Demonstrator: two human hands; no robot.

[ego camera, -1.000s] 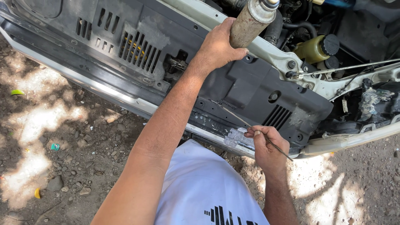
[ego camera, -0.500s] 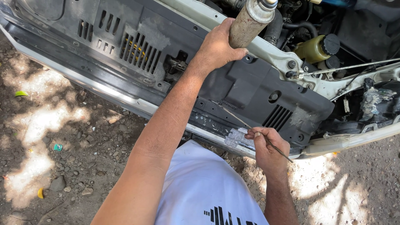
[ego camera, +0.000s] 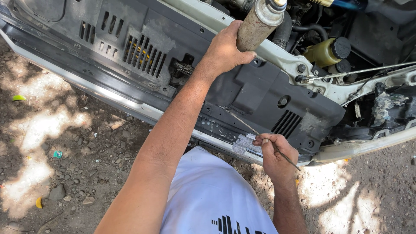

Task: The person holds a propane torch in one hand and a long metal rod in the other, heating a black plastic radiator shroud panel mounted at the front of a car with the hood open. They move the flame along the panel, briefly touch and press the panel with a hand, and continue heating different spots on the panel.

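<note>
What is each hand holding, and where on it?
The left hand grips a dusty metal cylinder round its lower end. The right hand pinches a thin rod near its near end.

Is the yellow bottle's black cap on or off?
On. The black cap sits on top of the yellow bottle in the engine bay.

**Obs.: cylinder and thin rod at the car front**

Landmark: black plastic panel [ego camera: 260,93] across the car's open front.

Cylinder [ego camera: 259,22]: metal, dull tan-grey, rust-stained and grimy, with a paler capped end uppermost. Tilted, top leaning up and right. Sits above the panel's upper edge, gripped around its lower end by the left hand [ego camera: 225,51], fingers wrapped round it.

Thin rod [ego camera: 264,138]: slender, straight, dark metal. Lies slanted over the panel's lower right part, far end up-left against the panel, near end down-right past its lower edge. Pinched between the fingers of the right hand [ego camera: 275,156], just beside a scuffed whitish patch.
</note>
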